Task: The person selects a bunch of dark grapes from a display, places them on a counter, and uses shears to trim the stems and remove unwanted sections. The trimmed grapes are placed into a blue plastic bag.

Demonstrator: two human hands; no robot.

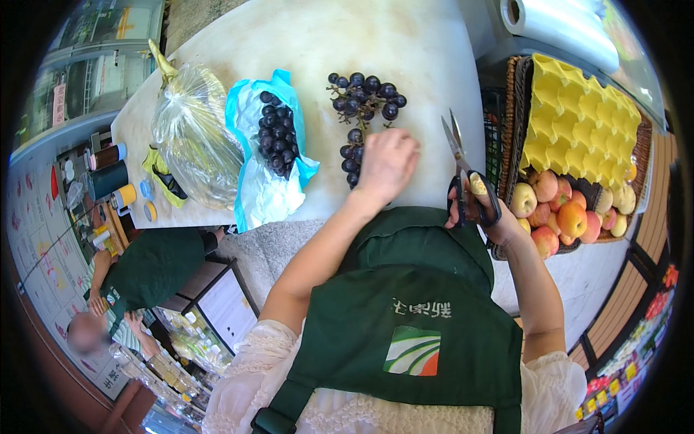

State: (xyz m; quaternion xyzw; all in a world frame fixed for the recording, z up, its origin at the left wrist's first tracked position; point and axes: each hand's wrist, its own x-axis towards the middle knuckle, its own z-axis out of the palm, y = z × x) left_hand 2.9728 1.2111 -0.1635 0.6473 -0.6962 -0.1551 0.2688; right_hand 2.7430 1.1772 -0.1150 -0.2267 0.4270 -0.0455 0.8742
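A bunch of dark grapes [359,103] lies on the pale tabletop [303,32], its brown stems showing. My left hand [389,163] rests over the lower right part of this bunch, its fingers curled; whether they grip a grape or stem is hidden. In my right hand [474,200] is a pair of scissors [459,153] with black handles, blades slightly apart and pointing away from me. Left of the loose bunch, a second bunch of dark grapes [277,135] lies in blue and white wrapping paper [265,200].
A plastic-wrapped bundle [198,130] stands at the table's left, beside a yellow-green and black item [164,176]. Wicker baskets [509,130] at right hold apples [573,219] and a yellow fruit tray liner [583,119]. A plastic film roll [564,30] lies beyond. Another person [157,271] is at lower left.
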